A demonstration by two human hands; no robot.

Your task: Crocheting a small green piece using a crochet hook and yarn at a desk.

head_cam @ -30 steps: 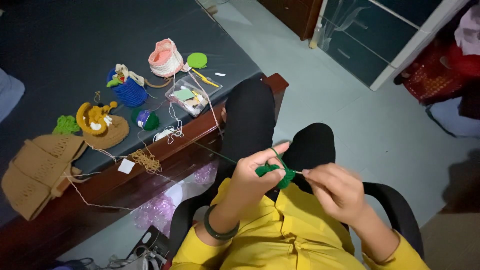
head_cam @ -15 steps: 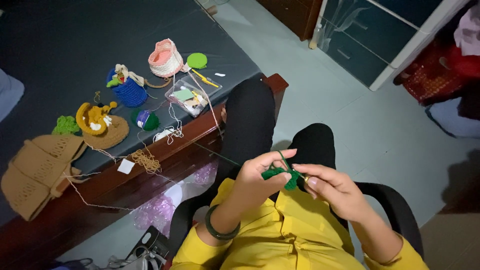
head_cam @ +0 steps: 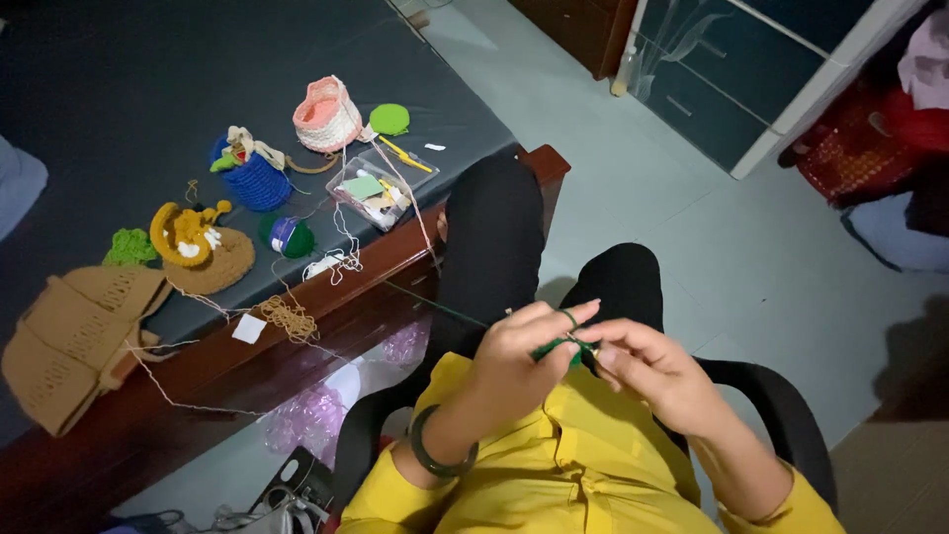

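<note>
I sit in a black chair with both hands over my lap. My left hand (head_cam: 519,361) pinches a small green crochet piece (head_cam: 557,348), with green yarn looped over its fingers; a dark green bangle sits on that wrist. My right hand (head_cam: 647,368) meets it from the right, fingers closed on a thin hook at the piece; the hook itself is barely visible. A green yarn strand (head_cam: 435,307) runs from the piece up to the table's edge.
A dark-topped table with a red-brown wooden edge (head_cam: 326,297) lies to my left. On it: a pink crochet basket (head_cam: 324,116), a blue one (head_cam: 255,178), a green yarn ball (head_cam: 293,237), a clear plastic box (head_cam: 374,193), tan crochet pieces (head_cam: 69,331). A glass-door cabinet (head_cam: 751,69) stands beyond.
My two hands have come closer together over the green piece, the right one moving left toward the left. The view has shifted slightly.
</note>
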